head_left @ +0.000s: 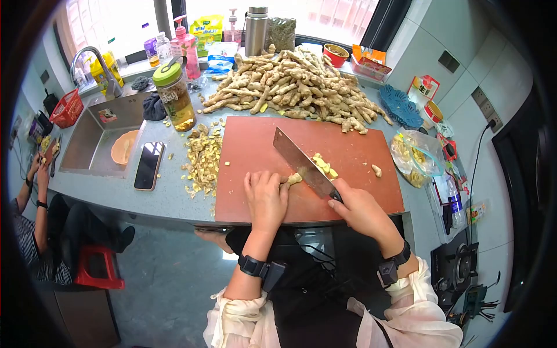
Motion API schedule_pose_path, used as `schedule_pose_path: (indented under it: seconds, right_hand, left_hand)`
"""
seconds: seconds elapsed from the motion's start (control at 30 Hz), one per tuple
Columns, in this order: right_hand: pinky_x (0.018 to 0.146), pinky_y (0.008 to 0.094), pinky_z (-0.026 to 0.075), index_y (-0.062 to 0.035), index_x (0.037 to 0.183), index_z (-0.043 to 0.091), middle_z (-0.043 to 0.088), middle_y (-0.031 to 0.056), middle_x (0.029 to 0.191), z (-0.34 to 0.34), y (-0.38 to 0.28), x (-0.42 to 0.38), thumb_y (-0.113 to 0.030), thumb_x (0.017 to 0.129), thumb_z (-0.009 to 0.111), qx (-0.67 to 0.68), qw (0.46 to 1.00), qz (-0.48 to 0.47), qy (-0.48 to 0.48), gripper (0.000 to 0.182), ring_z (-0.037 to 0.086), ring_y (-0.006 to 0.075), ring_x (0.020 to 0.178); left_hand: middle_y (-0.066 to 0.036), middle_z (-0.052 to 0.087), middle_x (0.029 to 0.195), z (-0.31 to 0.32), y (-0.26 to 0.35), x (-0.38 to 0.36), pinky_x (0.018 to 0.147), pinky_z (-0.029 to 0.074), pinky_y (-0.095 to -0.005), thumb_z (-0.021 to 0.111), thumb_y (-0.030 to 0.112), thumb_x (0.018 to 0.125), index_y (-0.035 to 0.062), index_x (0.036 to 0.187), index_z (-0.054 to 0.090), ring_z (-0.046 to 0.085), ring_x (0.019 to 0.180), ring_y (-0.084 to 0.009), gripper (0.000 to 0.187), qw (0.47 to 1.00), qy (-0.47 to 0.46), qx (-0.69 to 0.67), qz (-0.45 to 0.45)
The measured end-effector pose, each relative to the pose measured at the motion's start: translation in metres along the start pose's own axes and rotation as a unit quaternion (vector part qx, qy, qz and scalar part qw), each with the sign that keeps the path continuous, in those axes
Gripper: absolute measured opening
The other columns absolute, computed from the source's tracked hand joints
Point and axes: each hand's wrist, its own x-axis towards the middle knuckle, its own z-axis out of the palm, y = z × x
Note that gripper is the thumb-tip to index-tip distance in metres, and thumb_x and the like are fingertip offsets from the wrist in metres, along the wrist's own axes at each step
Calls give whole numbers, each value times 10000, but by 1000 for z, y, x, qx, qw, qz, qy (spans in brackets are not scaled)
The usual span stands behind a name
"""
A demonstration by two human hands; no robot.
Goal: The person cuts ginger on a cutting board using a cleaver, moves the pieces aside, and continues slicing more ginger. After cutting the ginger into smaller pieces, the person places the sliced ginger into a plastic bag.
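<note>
My right hand (pixel 357 207) grips the black handle of a cleaver (pixel 301 161), its broad blade slanting up to the left over a reddish-brown cutting board (pixel 255 145). With fingers curled, my left hand (pixel 268 194) holds a piece of ginger (pixel 295 178) on the board. The ginger's exposed end is just left of the blade. Cut ginger slices (pixel 324 166) lie on the blade's right side. A small ginger bit (pixel 376 170) rests farther right. Behind the board rises a large pile of whole ginger roots (pixel 301 81).
Ginger scraps (pixel 203 159) lie along the board's left edge. Beyond them are a phone (pixel 149 166), a green-lidded bottle (pixel 174 98) and a sink (pixel 93 136). A plastic bag of ginger (pixel 415 156) stands right. At far left, another person (pixel 40 226) sits handling something small.
</note>
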Motion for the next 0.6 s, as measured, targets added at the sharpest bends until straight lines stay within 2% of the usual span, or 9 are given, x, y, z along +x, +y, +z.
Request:
schedule_pose_path:
  seconds: [0.33,0.6]
  right_hand:
    - [789,578,527,-1,1147,456,694,281,896,0,-11,6,-191,996,581,-45,999,-7,-10,273,674,499,905]
    - [780,573,526,-22,1125,451,691,278,893,12,-9,27,-201,995,584,-53,999,-9,-1,258,677,486,897]
  left_hand:
    - [-79,645,939,3,-2,0,1127,350,-512,753,175,874,80,894,730,582,1050,-312,100,1000,-3,-1,0]
    - [-89,646,942,0,0,0,1136,342,-509,759,178,872,81,905,735,580,1056,-317,105,1000,-9,0,-2]
